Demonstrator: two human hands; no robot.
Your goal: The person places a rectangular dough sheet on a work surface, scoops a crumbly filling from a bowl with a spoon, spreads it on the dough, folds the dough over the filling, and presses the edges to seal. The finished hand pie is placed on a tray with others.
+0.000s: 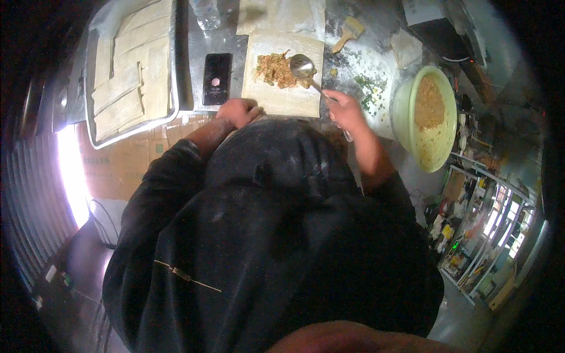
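White light flared through a gap (72, 176) at left and glowed in windows (511, 219) at right, while the spoon (301, 65) caught a glint and the dark jacket (265, 235) sank into shadow; fisheye distortion bowed the edges, grain speckled the gloom and blackness ringed the view.

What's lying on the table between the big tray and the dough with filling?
In the head view, a black phone lies there, with a clear bottle farther up.

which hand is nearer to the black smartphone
Left: the left hand is close by the near end of the black smartphone; the right hand is farther right, across the dough sheet, holding the metal spoon.
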